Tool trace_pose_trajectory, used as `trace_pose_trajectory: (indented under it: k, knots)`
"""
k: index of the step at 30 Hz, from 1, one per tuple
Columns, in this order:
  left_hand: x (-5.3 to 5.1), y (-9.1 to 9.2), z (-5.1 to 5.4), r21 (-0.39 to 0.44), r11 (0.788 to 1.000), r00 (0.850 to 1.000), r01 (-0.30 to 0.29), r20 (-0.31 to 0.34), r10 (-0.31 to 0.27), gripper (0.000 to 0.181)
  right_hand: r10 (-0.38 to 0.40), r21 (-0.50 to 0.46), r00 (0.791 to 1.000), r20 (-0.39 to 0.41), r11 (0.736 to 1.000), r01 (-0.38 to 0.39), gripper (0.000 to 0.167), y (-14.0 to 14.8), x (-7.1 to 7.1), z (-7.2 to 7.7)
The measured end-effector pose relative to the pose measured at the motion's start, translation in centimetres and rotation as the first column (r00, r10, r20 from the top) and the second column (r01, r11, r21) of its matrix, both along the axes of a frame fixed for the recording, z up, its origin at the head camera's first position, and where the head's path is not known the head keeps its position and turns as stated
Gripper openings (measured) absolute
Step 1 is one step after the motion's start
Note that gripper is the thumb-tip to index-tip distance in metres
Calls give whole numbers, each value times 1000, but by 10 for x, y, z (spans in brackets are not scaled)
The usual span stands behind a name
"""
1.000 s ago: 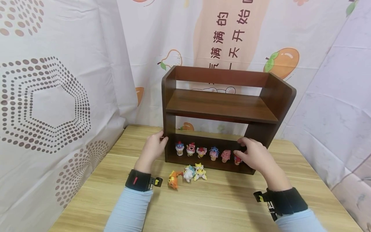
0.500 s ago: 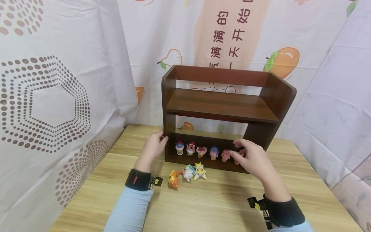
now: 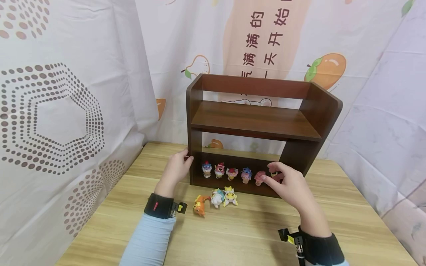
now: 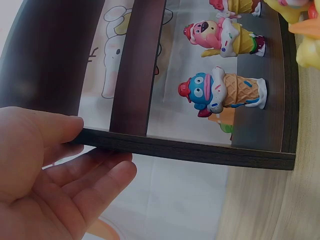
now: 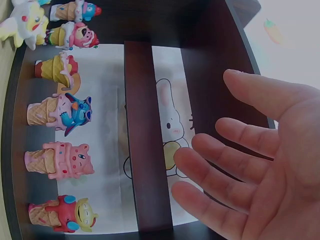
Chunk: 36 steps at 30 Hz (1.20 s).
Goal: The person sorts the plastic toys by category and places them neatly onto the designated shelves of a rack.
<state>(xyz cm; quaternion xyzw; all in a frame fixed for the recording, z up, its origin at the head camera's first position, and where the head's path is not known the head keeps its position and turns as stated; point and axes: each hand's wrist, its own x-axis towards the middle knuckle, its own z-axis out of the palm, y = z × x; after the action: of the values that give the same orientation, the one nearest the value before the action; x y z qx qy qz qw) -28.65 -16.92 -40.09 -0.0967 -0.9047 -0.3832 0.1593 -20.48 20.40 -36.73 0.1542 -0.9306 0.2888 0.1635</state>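
My left hand (image 3: 175,169) holds the left side panel of a dark brown wooden shelf (image 3: 256,118), thumb and fingers on opposite sides of the panel in the left wrist view. On the lower board stands a row of ice-cream-cone figurines, from a blue one with a red hat (image 4: 200,92) to a pink one (image 5: 70,160) and a red-bodied, yellow-green-headed one (image 5: 75,214). My right hand (image 3: 291,186) hovers before the right end of the row, fingers spread and holding nothing. In the head view it partly hides the last figurine.
In front of the shelf, on the wood-grain table (image 3: 233,236), lie an orange figurine (image 3: 199,205), a white-and-teal one (image 3: 217,198) and a yellow-and-white one (image 3: 230,197). The upper board (image 3: 256,120) bears nothing. Printed curtains (image 3: 166,55) hang behind and at the sides.
My right hand has come away from the rightmost figurine and drawn slightly left and toward me. That figurine stays on the lower board. The left hand has kept its place on the panel.
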Motion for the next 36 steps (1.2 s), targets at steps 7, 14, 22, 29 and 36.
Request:
trace_pose_trajectory:
  k: [7, 14, 22, 29, 36]
  knots:
    - [1, 0, 0, 16, 1000, 1000, 10, -5, -10, 48, 2, -15, 999, 34, 1000, -1, 43, 4, -3, -5]
    - [0, 0, -1, 13, 1000, 1000, 10, -12, -9, 47, 18, -10, 993, 117, 1000, -17, 51, 5, -7, -10]
    - [0, 1, 0, 6, 1000, 1000, 11, -6, -11, 48, 21, 51, 976, 217, 998, -33, 67, 1, -8, -16]
    - [0, 0, 0, -13, 1000, 1000, 10, -21, -11, 46, -12, 88, 960, 279, 996, -13, 69, -6, -10, -21]
    - [0, -1, -1, -8, 1000, 1000, 14, -19, -14, 46, -15, 85, 953, 303, 996, -12, 62, -14, -15, -30]
